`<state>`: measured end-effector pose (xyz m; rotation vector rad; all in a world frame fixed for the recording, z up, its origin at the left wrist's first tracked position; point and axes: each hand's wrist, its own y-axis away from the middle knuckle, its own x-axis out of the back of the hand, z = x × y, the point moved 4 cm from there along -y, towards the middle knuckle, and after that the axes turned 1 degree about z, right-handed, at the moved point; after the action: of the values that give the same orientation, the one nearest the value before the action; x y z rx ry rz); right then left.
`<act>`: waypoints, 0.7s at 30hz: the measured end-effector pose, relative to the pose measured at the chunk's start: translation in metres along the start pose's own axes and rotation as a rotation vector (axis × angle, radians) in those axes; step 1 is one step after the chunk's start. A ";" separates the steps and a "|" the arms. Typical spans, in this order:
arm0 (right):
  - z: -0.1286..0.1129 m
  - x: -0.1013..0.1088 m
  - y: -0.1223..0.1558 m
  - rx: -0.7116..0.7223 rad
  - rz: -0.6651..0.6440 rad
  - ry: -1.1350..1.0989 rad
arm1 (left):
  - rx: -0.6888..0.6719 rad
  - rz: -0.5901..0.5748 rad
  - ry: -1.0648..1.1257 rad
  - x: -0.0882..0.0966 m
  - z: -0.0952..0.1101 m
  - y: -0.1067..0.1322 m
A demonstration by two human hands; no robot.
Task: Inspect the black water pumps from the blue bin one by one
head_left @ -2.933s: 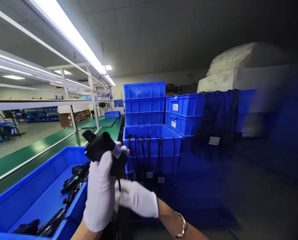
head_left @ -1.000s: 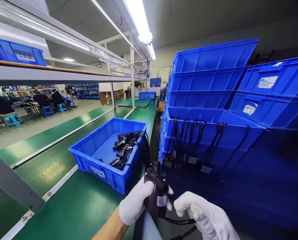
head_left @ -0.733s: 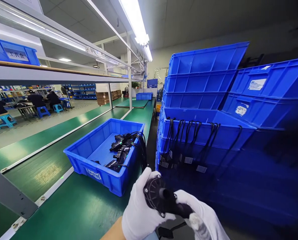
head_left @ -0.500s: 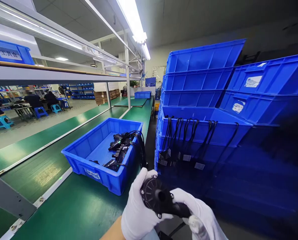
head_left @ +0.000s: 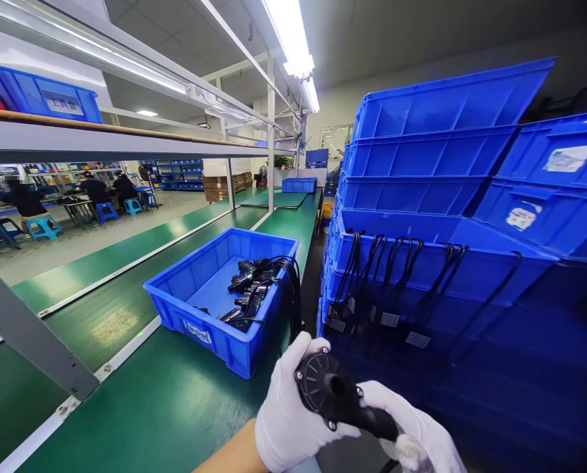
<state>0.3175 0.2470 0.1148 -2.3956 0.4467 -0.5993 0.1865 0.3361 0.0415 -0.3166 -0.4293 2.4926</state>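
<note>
Both my hands wear white gloves and hold one black pump-like part (head_left: 335,397) low in the middle of the view. Its round, ribbed end faces me. My left hand (head_left: 286,417) wraps the round head from the left. My right hand (head_left: 414,430) grips its body from the right and holds a white wad against it. Just beyond, a blue bin (head_left: 185,305) on the green bench (head_left: 140,401) holds several more black parts with cables (head_left: 254,289).
Stacks of blue crates (head_left: 421,164) rise on the right; black cables with tags (head_left: 387,282) hang over one crate's edge. A shelf frame (head_left: 32,335) and an upper shelf with a blue box (head_left: 47,98) stand left. People sit at tables far left (head_left: 22,200).
The part was upright with its cable trailing a second ago; now it is turned so its round end faces me. My view has drifted slightly left and back.
</note>
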 end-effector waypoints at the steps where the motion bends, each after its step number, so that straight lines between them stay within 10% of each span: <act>1: 0.000 0.000 -0.001 0.003 -0.012 0.001 | 0.001 0.005 0.003 0.000 -0.001 0.000; 11: 0.033 0.000 0.029 -0.079 -0.144 -0.017 | 0.042 0.054 0.120 0.002 -0.010 0.001; 21: 0.005 -0.002 0.008 0.029 -0.011 0.069 | 0.016 0.008 0.030 0.000 -0.016 0.004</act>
<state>0.3175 0.2442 0.1058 -2.3574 0.4519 -0.6910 0.1896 0.3372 0.0255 -0.3496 -0.3963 2.4941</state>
